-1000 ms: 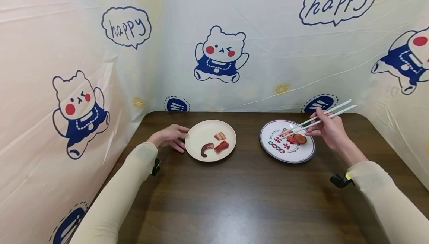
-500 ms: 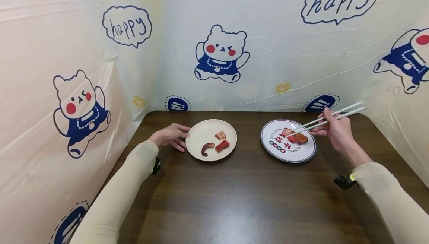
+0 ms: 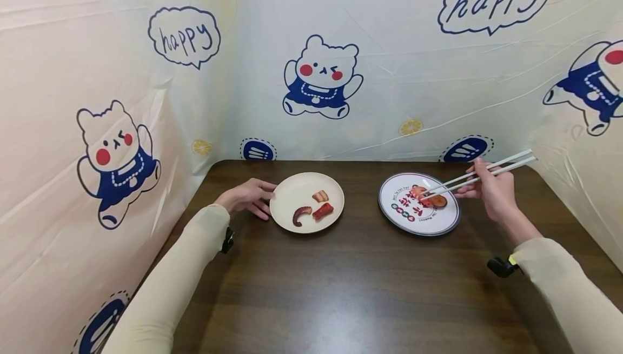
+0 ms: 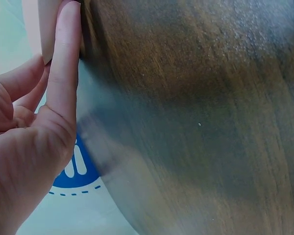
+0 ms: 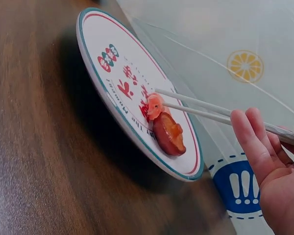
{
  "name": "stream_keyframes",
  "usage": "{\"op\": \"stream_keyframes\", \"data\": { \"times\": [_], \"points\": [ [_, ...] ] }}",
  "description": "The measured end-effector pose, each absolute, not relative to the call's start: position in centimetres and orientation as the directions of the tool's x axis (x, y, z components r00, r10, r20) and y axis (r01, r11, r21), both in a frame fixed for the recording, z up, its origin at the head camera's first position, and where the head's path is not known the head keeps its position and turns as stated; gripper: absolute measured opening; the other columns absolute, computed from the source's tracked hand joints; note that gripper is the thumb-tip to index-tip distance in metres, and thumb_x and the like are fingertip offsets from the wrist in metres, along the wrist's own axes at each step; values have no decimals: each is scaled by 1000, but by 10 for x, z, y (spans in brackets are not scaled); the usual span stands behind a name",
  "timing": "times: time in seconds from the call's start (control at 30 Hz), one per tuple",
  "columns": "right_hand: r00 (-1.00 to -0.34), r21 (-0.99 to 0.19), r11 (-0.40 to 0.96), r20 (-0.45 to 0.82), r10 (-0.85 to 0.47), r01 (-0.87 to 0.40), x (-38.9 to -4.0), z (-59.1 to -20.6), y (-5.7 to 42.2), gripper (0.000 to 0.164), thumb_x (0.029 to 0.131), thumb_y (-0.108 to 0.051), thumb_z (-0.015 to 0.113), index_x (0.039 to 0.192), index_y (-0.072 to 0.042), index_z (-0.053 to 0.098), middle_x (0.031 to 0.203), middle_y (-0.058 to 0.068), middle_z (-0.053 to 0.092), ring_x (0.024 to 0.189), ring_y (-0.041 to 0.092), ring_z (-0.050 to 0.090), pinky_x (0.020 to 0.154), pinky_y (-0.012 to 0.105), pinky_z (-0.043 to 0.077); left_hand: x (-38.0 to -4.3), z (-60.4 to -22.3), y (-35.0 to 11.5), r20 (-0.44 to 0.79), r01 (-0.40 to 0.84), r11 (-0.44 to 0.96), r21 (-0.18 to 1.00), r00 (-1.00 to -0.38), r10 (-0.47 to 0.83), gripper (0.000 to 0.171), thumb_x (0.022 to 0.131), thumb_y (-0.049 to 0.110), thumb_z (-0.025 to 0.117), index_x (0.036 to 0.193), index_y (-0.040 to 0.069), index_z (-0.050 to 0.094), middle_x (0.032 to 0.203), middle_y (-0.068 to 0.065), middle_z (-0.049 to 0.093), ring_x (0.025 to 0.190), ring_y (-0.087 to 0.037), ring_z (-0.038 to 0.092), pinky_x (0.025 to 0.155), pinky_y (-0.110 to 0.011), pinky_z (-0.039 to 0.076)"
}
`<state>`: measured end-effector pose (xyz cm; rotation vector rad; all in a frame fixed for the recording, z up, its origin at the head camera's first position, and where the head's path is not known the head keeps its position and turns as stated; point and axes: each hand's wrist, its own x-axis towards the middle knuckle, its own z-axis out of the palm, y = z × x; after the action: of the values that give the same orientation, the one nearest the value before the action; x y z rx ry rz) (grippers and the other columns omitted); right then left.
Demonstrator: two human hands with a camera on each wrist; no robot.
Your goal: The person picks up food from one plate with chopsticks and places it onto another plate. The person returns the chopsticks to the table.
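Note:
My left hand (image 3: 249, 197) grips the left rim of a cream plate (image 3: 287, 197), thumb on the near side and fingers on the far side. On it lie a curled octopus tentacle piece (image 3: 298, 216), a red chunk (image 3: 323, 212) and a small striped meat slice (image 3: 319, 196). With my right hand (image 3: 494, 189) I hold a pair of white chopsticks (image 3: 501, 169) slanting down to the left. Their tips are right at a pink-orange shrimp (image 5: 154, 108) on a white printed plate (image 3: 395, 224). Beside the shrimp is a brown mushroom-like slice (image 5: 169, 138).
The two plates stand apart on a dark wooden table (image 3: 340, 284), near its far edge. A printed curtain (image 3: 379, 73) with bears and speech bubbles rises right behind and along both sides.
My right hand has shifted slightly to the right, and the chopstick tips have moved right over the food on the printed plate. My left hand and the cream plate stay put.

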<state>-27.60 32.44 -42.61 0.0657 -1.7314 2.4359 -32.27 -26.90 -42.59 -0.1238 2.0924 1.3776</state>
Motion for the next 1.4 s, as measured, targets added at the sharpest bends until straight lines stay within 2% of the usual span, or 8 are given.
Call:
{"op": "stream_keyframes", "data": {
  "times": [0.3,0.5,0.67,0.97,1.17,1.4],
  "points": [
    [-987,-944,-294,122,104,-148,-277,-424,331,30,108,-27,61,94,-1,68,72,13,69,57,24,74,57,39,64,-322,-425,-269,-537,-386,458,801,-802,263,54,111,8,53,163,2,37,125,-26,61,81,-28,74,79,-49,66],
    [-989,-964,-240,94,111,-118,-278,-424,329,28,109,-26,59,98,0,65,73,10,69,57,23,73,57,37,65,-322,-424,-269,-536,-386,458,801,-802,262,54,111,8,53,162,2,37,125,-25,60,81,-27,74,79,-48,66],
    [-988,-971,-212,79,130,-106,-278,-425,327,30,107,-31,63,99,-2,65,75,10,69,57,22,73,58,36,65,-322,-424,-268,-536,-384,463,799,-804,258,54,111,8,53,162,2,38,126,-25,61,81,-27,74,78,-48,66],
    [-990,-989,-122,75,115,-89,-280,-428,328,38,109,-30,59,107,7,56,73,10,71,58,20,73,57,36,65,-325,-426,-267,-537,-389,462,797,-806,248,54,110,8,55,162,3,39,125,-25,60,81,-29,73,78,-48,67],
    [-993,-990,-110,82,83,-91,-281,-429,328,38,108,-32,61,104,6,60,74,13,70,57,21,73,56,38,65,-324,-426,-267,-540,-393,463,795,-806,244,54,110,8,55,161,3,40,122,-24,61,81,-28,73,77,-48,67],
    [-994,-988,-110,105,7,-105,-286,-426,327,38,107,-30,63,104,8,64,75,9,69,58,20,72,58,39,65,-323,-425,-268,-535,-385,466,797,-807,249,54,111,8,54,162,1,38,123,-25,61,80,-27,73,77,-48,67]
  ]
}}
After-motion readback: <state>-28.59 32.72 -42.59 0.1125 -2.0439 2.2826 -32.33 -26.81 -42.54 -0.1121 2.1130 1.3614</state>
